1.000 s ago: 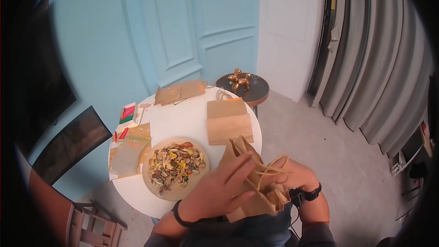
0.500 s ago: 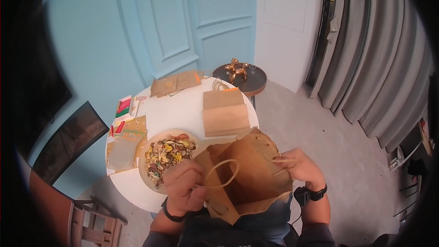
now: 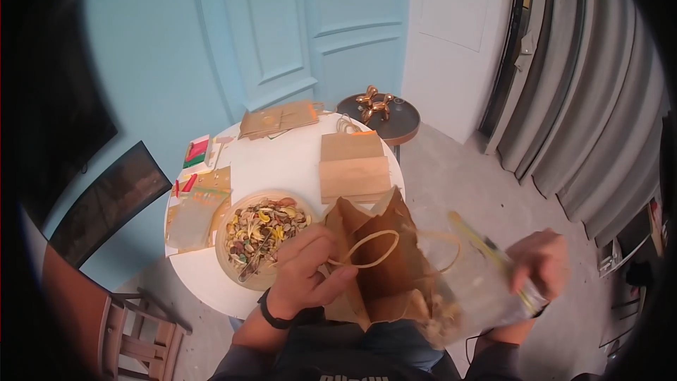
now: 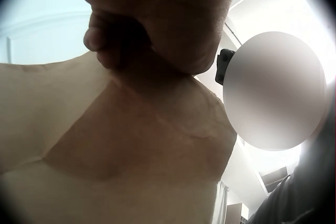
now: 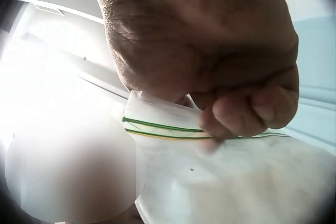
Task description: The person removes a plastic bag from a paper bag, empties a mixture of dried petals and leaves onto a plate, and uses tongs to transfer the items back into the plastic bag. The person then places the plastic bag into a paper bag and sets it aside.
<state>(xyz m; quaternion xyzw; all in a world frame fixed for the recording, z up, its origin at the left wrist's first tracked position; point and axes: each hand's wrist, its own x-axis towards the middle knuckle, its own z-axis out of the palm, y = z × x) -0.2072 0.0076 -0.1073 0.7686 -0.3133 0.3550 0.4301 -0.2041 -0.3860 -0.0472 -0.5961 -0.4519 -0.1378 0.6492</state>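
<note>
An open brown paper bag [image 3: 388, 268] with cord handles tilts in front of the person, its mouth facing up. In the head view the left hand [image 3: 307, 275] pinches its left rim beside a handle; the left wrist view shows that hand's fingers curled over the paper [image 4: 131, 150]. At the right, the right hand [image 3: 541, 264] grips the top of a clear zip bag [image 3: 483, 293]. Brownish bits lie in the zip bag's lower corner, which overlaps the paper bag's right side. Green and yellow zip lines [image 5: 168, 129] run beneath the right fingers in the right wrist view.
On the white round table [image 3: 275, 166] stands a plate [image 3: 224, 264] of mixed dried pieces with a metal utensil. A folded paper bag [image 3: 355, 169], stacked paper bags [image 3: 278, 121] and another zip bag [image 3: 192, 222] lie around it. Behind is a dark side table [image 3: 403, 121].
The left hand came down to the paper bag's left rim, and the bag opened. The right hand left the bag's right handle and moved right, now holding the clear zip bag.
</note>
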